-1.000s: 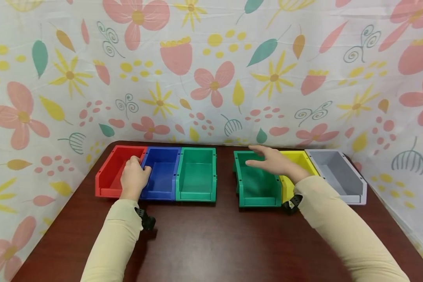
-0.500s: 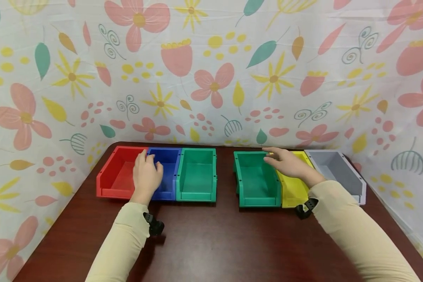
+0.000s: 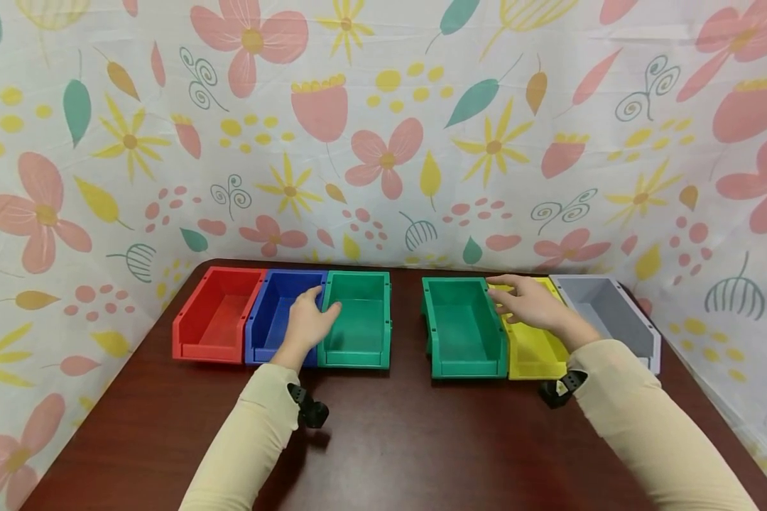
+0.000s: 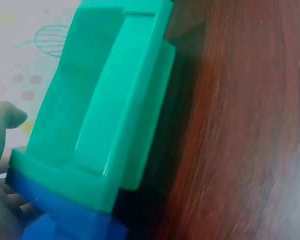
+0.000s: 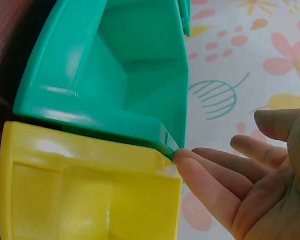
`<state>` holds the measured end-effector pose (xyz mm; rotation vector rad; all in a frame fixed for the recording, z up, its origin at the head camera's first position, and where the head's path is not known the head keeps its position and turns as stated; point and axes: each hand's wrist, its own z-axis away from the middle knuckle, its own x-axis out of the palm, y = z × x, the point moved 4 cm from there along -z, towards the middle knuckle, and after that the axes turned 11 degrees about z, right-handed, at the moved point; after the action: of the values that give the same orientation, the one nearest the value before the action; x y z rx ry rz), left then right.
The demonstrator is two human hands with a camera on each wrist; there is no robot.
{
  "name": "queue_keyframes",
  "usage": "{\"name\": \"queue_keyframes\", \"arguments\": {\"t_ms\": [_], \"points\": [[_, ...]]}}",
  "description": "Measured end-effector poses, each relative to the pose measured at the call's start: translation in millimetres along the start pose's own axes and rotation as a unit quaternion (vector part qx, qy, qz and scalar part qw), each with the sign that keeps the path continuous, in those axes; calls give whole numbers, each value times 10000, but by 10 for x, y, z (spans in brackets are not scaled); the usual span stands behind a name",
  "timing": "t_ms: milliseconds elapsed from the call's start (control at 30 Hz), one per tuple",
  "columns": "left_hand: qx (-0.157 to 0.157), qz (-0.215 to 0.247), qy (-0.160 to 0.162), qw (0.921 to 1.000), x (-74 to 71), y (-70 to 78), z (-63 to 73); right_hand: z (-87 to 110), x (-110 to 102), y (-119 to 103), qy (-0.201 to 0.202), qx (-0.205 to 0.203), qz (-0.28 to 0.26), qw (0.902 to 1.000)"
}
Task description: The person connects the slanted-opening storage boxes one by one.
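My left hand (image 3: pixel 308 323) hovers over the seam between the blue bin (image 3: pixel 275 353) and the left green bin (image 3: pixel 354 359), thumb apart from the fingers and nothing in its grasp. In the left wrist view, part of this hand (image 4: pixel 2 210) shows beside the green bin's end. My right hand (image 3: pixel 532 304) is above the yellow bin (image 3: pixel 537 362), fingers stretched toward the right green bin (image 3: pixel 466 369). In the right wrist view, a fingertip (image 5: pixel 182 156) appears close to the corner where the green and yellow bins meet; contact is hard to tell.
A red bin (image 3: pixel 214 351) ends the left row, and a grey bin (image 3: pixel 613 312) ends the right row. Between the two rows is a gap of dark wooden table (image 3: pixel 405 319). Behind the table hangs a flower-patterned cloth (image 3: pixel 383 92).
My left hand has moved right, from between the red and blue bins to the blue and green ones. My right hand has shifted right, from over the green bin to over the yellow one.
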<state>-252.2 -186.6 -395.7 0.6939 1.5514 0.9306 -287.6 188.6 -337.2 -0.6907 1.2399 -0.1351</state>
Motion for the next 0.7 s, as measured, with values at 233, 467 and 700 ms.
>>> {"name": "queue_keyframes", "arguments": {"t_ms": [233,467,700], "points": [[-168,225,9,9996,30,-34,17,-29,63,-29,94,114,-148,9998],[-149,381,233,9989,-9,-127,-19,-43,240,-142,395,43,-488,9980],[-28,626,567,9964,-22,-248,-18,-38,583,-164,578,552,-8,9968]]}}
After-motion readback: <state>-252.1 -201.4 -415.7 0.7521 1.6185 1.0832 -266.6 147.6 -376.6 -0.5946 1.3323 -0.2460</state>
